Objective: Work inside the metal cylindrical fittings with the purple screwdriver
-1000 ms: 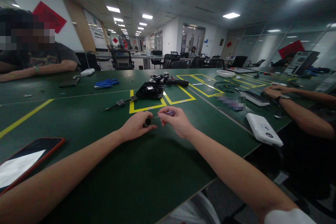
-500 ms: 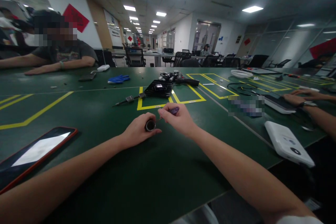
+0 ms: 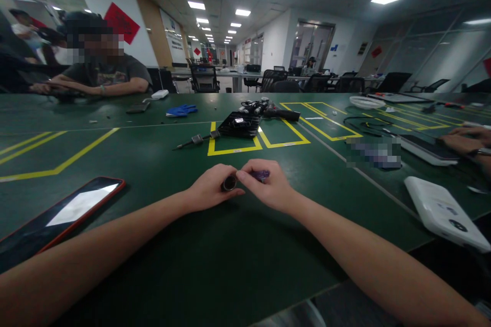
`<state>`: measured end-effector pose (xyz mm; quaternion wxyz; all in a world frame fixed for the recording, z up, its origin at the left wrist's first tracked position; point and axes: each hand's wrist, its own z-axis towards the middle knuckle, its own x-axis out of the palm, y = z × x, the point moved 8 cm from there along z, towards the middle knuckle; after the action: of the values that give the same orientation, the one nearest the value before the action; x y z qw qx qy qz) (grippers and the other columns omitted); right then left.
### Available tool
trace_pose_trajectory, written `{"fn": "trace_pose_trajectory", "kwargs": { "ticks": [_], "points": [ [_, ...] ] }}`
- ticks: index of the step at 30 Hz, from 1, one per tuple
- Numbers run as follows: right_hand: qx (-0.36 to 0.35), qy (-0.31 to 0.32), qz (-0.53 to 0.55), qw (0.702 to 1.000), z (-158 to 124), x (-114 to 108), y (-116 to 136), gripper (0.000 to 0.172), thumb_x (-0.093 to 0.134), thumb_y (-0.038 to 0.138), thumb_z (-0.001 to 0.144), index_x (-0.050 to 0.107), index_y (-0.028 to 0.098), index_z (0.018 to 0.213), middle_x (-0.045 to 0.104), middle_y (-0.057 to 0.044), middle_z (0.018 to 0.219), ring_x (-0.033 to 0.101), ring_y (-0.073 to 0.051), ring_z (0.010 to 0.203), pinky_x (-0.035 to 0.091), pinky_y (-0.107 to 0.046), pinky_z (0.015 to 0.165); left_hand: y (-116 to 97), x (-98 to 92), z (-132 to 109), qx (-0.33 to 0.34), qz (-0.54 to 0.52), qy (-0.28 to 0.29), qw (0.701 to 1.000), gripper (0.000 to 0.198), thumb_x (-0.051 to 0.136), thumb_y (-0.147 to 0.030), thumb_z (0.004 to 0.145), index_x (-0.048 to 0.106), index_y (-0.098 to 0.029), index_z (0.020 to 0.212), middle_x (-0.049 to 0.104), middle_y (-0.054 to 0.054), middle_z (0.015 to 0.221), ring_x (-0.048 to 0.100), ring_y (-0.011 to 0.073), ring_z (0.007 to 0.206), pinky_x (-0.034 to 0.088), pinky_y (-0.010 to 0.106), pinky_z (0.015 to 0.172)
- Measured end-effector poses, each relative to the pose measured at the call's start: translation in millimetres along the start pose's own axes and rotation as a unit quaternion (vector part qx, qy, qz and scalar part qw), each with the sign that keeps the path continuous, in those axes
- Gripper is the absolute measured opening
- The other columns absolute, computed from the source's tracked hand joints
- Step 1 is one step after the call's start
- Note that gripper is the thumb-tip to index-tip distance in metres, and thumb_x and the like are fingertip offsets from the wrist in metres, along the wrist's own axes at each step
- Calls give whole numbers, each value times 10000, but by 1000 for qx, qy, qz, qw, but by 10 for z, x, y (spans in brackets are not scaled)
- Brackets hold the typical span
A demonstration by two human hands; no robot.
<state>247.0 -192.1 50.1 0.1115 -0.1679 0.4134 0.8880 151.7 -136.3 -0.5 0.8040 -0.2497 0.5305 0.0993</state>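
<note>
My left hand (image 3: pixel 207 189) is closed around a short dark cylinder (image 3: pixel 229 184), its round, hollow-looking end facing me. In my right hand (image 3: pixel 274 186) is a small screwdriver with a purple handle (image 3: pixel 262 175), pinched between thumb and fingers. Its tip is hidden by my fingers, right beside the cylinder's rim, so I cannot tell whether the two touch. Both hands are just above the green table (image 3: pixel 215 255), fingertips nearly meeting.
A phone in a red case (image 3: pixel 72 214) lies left; a white device (image 3: pixel 445 212) is at the right edge. Ahead are a black ridged box (image 3: pixel 240 125) with cables, yellow tape outlines and a blue glove (image 3: pixel 181 111). One person sits across; another's hands (image 3: pixel 466 140) are at right.
My right hand has come closer to the left, bringing the screwdriver up to the cylinder. The view has shifted slightly left. The person across has drawn their hands together.
</note>
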Motion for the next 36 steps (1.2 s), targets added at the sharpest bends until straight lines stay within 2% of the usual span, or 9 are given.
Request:
{"fn": "trace_pose_trajectory", "kwargs": {
  "ticks": [14, 20, 31, 36],
  "points": [
    [-10, -6, -6, 1000, -29, -43, 24, 222, 530, 245, 837, 552, 182, 626, 536, 20, 589, 463, -100, 541, 357, -249, 537, 7, 10, 28, -14, 0, 16, 1000, 324, 556, -477, 814, 539, -167, 906, 588, 30, 836, 547, 178, 764, 430, 285, 669],
    [-4, 18, -1, 1000, -32, -9, -1, 199, 541, 240, 832, 570, 180, 645, 546, 20, 600, 476, -101, 550, 370, -246, 542, 6, 8, 29, -4, 1, 14, 1000, 321, 548, -470, 820, 538, -164, 914, 577, 33, 831, 539, 178, 755, 423, 289, 662],
    [10, -8, 5, 1000, -32, -40, -31, 201, 539, 256, 827, 575, 179, 645, 545, 13, 614, 482, -107, 562, 371, -257, 557, -11, -15, 9, -10, -5, 10, 1000, 336, 575, -484, 802, 542, -168, 909, 588, 28, 840, 543, 174, 759, 424, 283, 666],
    [44, -18, 28, 998, -37, -46, -102, 197, 550, 240, 804, 567, 178, 617, 534, 16, 598, 471, -106, 552, 364, -259, 553, -4, -14, -6, -8, -10, 2, 1000, 348, 570, -490, 800, 545, -169, 933, 596, 30, 857, 558, 176, 776, 433, 282, 670]
  ]
}}
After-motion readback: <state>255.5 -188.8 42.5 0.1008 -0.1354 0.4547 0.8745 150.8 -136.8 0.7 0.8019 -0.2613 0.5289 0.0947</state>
